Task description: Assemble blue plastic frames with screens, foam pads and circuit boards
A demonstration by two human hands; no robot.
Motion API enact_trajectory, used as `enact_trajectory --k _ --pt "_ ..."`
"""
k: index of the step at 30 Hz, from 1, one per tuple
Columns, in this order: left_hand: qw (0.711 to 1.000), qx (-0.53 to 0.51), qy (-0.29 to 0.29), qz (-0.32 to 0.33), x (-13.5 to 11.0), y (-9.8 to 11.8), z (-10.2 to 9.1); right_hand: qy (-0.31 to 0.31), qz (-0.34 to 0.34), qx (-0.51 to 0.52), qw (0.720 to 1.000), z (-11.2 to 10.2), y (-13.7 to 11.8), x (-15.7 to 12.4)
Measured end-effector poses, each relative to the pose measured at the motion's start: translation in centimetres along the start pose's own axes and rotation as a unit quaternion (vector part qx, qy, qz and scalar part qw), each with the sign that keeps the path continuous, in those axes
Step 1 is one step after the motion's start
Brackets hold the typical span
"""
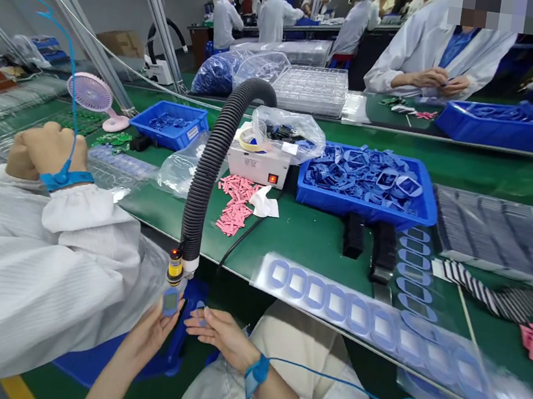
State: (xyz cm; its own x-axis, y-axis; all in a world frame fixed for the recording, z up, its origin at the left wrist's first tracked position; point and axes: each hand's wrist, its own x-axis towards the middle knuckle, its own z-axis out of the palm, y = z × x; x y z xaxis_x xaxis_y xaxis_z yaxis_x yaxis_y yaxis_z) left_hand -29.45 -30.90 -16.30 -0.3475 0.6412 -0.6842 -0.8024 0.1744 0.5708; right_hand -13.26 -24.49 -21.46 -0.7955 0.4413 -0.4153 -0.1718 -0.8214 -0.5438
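My left hand (154,329) is low in front of the bench. Its fingers grip a small blue plastic casing (170,303) with a grey window, held upright. Just above the casing is a yellow and black cylinder (175,268) with a red light, beside the white end of a black corrugated hose (205,185). To the right, my right hand (223,336) wears a blue wrist strap (256,375) with a cord. A small blue piece (200,307) shows at its thumb and fingertips; its exact kind is unclear.
On the green bench (302,230) lie pink strips (235,205), a white box (256,167) with a red switch and a blue bin (363,209) of blue casings. A sheet of blue frames (327,299) lines the front edge. A co-worker's sleeve (95,229) is close at left.
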Motion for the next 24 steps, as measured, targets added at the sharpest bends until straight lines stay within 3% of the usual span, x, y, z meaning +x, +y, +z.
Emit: enact_trajectory --k 5,9,13,19,24 --pt "0.997 0.037 -0.042 -0.058 -0.6 -3.2 4.5 0.032 -0.042 0.007 0.999 -0.7 -2.1 -6.4" --pt "0.987 0.061 -0.100 -0.113 -3.8 -5.6 7.6 0.081 -0.124 0.045 0.988 -0.7 -4.7 -12.4" --pt "0.962 0.050 -0.199 -0.180 -7.4 -7.2 12.2 0.138 -0.232 0.138 0.953 -1.6 -7.0 -17.5" --pt "0.920 0.036 -0.303 -0.247 -11.8 -9.4 19.3 0.150 -0.304 0.221 0.915 -2.6 -8.9 -21.7" --pt "0.916 0.039 -0.294 -0.270 -13.8 -10.9 21.7 0.171 -0.322 0.243 0.899 -2.4 -10.0 -23.7"
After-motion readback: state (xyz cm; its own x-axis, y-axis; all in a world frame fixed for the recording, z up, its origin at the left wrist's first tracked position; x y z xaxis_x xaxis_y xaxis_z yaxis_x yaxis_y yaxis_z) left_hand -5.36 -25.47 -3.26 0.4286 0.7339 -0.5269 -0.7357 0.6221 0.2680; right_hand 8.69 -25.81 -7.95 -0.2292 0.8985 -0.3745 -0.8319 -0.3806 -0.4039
